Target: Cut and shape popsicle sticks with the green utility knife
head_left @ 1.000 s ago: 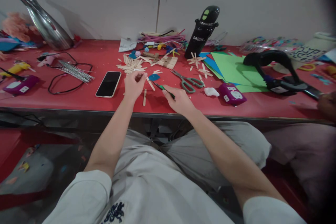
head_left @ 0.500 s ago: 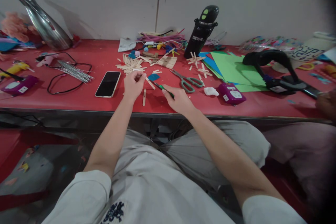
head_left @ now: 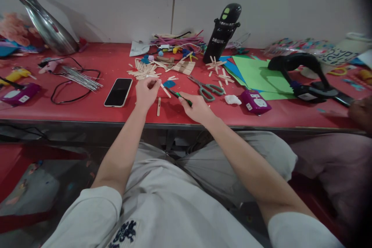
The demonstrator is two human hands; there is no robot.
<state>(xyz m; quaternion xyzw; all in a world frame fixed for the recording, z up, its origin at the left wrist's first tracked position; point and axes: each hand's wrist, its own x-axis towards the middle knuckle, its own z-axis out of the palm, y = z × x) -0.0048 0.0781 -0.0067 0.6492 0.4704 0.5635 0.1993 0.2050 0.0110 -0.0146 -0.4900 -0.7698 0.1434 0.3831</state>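
My left hand (head_left: 148, 90) is closed in a pinch at the upper end of a wooden craft stick (head_left: 166, 92). In my right hand (head_left: 197, 107) is a slim green-and-black tool (head_left: 178, 95), gripped like a pen. Its thin dark end points up and left, close to the craft stick; whether they touch I cannot tell. A second craft stick (head_left: 158, 107) with a dark mark lies just below. Behind my left hand sits a blue piece (head_left: 169, 84), and a pile of wooden sticks (head_left: 142, 70) spreads beyond it.
Grey-handled scissors (head_left: 209, 90) lie right of my hands, near crumpled white tissue (head_left: 233, 100) and a purple box (head_left: 255, 102). A phone (head_left: 118, 92) is at left. Farther back stand a black bottle (head_left: 222, 33) and green paper (head_left: 255, 73). Another person's hand (head_left: 360, 114) rests at far right.
The whole view has shifted slightly. Both hands keep nearly the same pose, with the stick and the tool still held close together.
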